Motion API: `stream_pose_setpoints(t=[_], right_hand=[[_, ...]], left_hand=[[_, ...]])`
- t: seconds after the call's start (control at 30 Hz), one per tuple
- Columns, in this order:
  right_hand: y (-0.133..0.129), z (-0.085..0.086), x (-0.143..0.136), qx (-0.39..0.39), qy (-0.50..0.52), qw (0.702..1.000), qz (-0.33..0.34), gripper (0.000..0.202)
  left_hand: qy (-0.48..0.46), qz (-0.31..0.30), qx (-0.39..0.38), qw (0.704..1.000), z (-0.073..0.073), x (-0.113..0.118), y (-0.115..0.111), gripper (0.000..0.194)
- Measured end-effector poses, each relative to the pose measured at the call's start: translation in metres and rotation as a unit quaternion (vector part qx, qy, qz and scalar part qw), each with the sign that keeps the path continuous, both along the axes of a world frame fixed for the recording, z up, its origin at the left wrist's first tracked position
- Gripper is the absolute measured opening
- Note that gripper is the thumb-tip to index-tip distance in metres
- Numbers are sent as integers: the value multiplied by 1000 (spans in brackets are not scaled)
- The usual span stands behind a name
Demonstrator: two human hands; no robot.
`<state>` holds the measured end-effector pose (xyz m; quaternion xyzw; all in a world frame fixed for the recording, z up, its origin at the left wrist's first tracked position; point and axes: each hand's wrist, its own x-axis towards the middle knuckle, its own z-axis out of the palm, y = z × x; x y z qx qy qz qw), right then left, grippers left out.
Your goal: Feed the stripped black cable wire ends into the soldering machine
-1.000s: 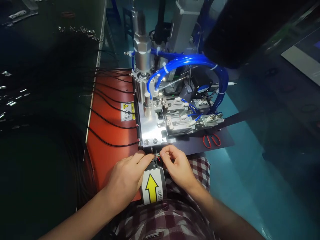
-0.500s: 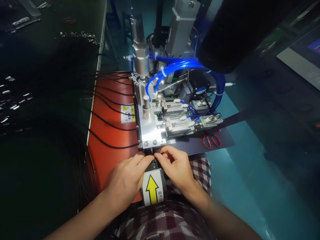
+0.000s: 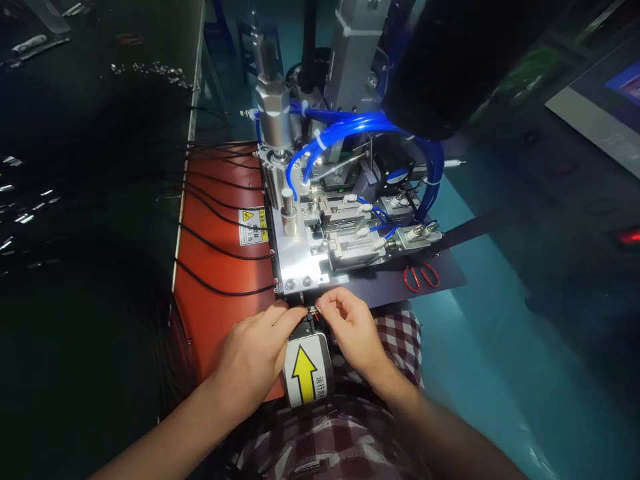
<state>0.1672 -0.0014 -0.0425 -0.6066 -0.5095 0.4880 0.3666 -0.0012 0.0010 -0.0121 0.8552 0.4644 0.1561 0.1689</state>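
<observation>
My left hand (image 3: 260, 347) is closed, its thumb and fingers pressed together at the near end of the machine. What its fingertips hold is mostly hidden. Opposite it, my right hand (image 3: 353, 333) pinches a small shiny metal piece with a red bit (image 3: 314, 310), too small to name. Both sets of fingertips nearly meet over a narrow black guide (image 3: 307, 331). Just below is a white label with a yellow arrow (image 3: 305, 373). Right beyond the fingers sits the machine's bright metal plate (image 3: 299, 267) with two bolts.
Black cables (image 3: 220, 291) cross the orange-red machine base (image 3: 215, 347) from a dark table with a black pile (image 3: 100, 147) at left. Blue air hoses (image 3: 360, 123) arch over the cylinders (image 3: 353, 252). Red-handled scissors (image 3: 421, 277) lie on the dark plate at right.
My right fingertips have drawn slightly away to the right from the left ones, and the small metal piece with red now shows between them. The view has shifted a little.
</observation>
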Motion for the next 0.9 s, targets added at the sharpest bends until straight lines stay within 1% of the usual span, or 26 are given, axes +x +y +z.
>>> stream_pose_setpoints(t=[0.1,0.2,0.27,0.33,0.5,0.63,0.7,0.8,0.9], right_hand=[[3,-4,-1,-81,106,991,-11,23],[6,-5,-1,-147,198,969,-10,25],[8,-6,-1,-161,225,961,-9,26],[9,-8,0,-163,227,960,-9,26],[-2,-11,4,-143,178,973,-29,28],[-13,-3,2,-138,147,979,-11,27],[-13,3,0,-125,113,986,-7,24],[-11,12,1,-87,26,996,19,20],[-6,22,3,-14,-103,994,45,17]], left_hand=[[4,0,0,1000,0,0,0,31],[2,0,-9,1000,0,0,0,30],[-6,-1,-15,1000,1,-1,0,29],[-13,-1,-19,1000,2,-1,0,27],[-13,-1,-30,999,2,-1,1,28],[-13,6,-45,999,2,0,1,24],[-14,11,-51,999,2,0,0,24],[-15,12,-48,999,1,-1,0,27],[-19,13,-41,999,1,-1,0,28]])
